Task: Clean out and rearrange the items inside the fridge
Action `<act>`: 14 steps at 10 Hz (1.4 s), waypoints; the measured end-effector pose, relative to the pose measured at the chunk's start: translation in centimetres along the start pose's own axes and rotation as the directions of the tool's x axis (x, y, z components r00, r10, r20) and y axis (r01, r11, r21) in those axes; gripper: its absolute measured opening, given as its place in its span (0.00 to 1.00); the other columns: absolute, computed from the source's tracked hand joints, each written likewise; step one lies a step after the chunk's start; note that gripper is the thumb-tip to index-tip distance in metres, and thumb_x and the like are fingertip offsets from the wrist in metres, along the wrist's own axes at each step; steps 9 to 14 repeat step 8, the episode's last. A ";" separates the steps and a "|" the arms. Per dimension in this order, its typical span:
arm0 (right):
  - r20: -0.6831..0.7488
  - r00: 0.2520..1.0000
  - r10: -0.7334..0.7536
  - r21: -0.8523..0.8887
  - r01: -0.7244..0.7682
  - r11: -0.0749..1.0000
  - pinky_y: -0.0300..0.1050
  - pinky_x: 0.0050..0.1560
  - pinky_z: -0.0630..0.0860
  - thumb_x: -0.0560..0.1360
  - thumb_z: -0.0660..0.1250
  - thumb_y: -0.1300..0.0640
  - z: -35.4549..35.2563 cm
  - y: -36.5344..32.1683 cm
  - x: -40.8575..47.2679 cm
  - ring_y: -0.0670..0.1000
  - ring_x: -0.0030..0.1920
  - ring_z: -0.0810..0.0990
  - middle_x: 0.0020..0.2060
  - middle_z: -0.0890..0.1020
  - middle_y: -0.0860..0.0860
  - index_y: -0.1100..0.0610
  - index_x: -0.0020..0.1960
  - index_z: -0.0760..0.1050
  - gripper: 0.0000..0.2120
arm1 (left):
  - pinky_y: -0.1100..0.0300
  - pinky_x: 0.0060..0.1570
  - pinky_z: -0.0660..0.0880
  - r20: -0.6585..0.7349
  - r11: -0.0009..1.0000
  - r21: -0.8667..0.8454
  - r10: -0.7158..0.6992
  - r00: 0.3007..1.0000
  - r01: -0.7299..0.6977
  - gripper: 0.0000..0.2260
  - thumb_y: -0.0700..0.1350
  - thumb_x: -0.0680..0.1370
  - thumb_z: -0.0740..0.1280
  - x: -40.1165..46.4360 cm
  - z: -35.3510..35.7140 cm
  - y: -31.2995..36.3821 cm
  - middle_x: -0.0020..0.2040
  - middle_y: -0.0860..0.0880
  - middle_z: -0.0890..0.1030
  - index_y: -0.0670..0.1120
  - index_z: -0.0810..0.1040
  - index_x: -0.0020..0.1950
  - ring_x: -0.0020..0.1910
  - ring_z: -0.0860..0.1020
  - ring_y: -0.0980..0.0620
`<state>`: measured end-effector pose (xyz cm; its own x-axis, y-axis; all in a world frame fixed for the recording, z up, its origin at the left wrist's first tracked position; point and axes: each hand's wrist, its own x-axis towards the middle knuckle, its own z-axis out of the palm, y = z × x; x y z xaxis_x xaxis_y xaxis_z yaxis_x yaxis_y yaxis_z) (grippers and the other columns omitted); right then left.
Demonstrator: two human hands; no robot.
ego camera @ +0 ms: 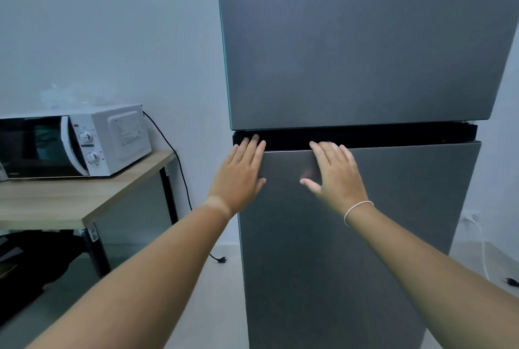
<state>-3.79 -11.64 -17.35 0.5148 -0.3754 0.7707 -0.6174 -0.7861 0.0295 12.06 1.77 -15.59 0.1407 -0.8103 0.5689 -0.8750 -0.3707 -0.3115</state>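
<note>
Grey steel fridge (365, 208) stands shut straight ahead. Left hand (238, 174), nearer the door's top-left corner, reaches its spread fingers (254, 142) into the dark gap; right hand (334, 174) lies flat, gripping nothing.

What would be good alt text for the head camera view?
Two bare hands, left hand and right hand, lie flat and open at the top edge of the lower door of a closed grey fridge; a white microwave stands on a wooden table at left.

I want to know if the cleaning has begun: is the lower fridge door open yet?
No: the lower fridge door is shut, with the left hand and right hand flat at its top edge.
</note>
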 end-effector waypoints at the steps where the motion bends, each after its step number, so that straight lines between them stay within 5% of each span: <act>1: 0.032 0.999 -0.026 -0.022 0.027 0.999 0.54 0.69 0.66 0.62 0.76 0.48 -0.2 0.1 0.0 0.57 0.64 0.76 0.61 0.78 0.57 0.62 0.68 0.69 0.38 | 0.54 0.76 0.44 0.038 1.000 -0.009 -0.026 0.999 0.026 0.33 0.53 0.80 0.56 0.1 -0.3 0.1 0.80 0.44 0.47 0.43 0.43 0.77 0.79 0.48 0.46; 3: 0.111 0.993 -0.025 -0.052 0.031 0.998 0.53 0.71 0.63 0.63 0.76 0.50 -0.7 0.0 0.0 0.56 0.68 0.72 0.65 0.75 0.56 0.61 0.72 0.64 0.42 | 0.53 0.77 0.46 0.105 0.997 -0.019 -0.074 0.992 0.077 0.34 0.53 0.79 0.57 0.2 -1.0 0.7 0.80 0.45 0.45 0.43 0.42 0.77 0.79 0.48 0.45; 4: 0.188 0.981 -0.055 0.004 0.055 0.998 0.49 0.76 0.49 0.71 0.69 0.51 -1.3 0.0 0.0 0.54 0.75 0.58 0.74 0.62 0.54 0.59 0.76 0.50 0.42 | 0.53 0.77 0.47 0.158 0.994 0.005 -0.109 0.981 0.109 0.35 0.54 0.79 0.57 0.5 -1.6 1.3 0.79 0.44 0.45 0.42 0.42 0.77 0.78 0.48 0.44; 6: 0.351 0.928 -0.121 0.070 0.102 0.992 0.47 0.77 0.45 0.74 0.65 0.50 -3.5 1.4 -0.4 0.52 0.78 0.45 0.78 0.47 0.50 0.56 0.77 0.40 0.43 | 0.52 0.77 0.50 0.290 0.984 0.022 -0.178 0.940 0.179 0.37 0.54 0.78 0.59 0.9 -3.3 2.5 0.79 0.43 0.47 0.41 0.42 0.77 0.78 0.49 0.41; 8: 0.498 0.859 -0.118 0.118 0.068 0.991 0.52 0.77 0.50 0.74 0.65 0.48 -5.8 3.4 -1.0 0.51 0.78 0.44 0.78 0.43 0.46 0.53 0.77 0.41 0.42 | 0.51 0.76 0.53 0.328 0.984 0.030 -0.178 0.928 0.178 0.35 0.55 0.78 0.58 -0.4 -4.2 4.0 0.79 0.42 0.47 0.43 0.44 0.78 0.78 0.52 0.42; 14: 0.498 0.859 -0.118 0.118 0.068 0.991 0.52 0.77 0.50 0.74 0.65 0.48 -5.8 3.4 -1.0 0.51 0.78 0.44 0.78 0.43 0.46 0.53 0.77 0.41 0.42 | 0.51 0.76 0.53 0.328 0.984 0.030 -0.178 0.928 0.178 0.35 0.55 0.78 0.58 -0.4 -4.2 4.0 0.79 0.42 0.47 0.43 0.44 0.78 0.78 0.52 0.42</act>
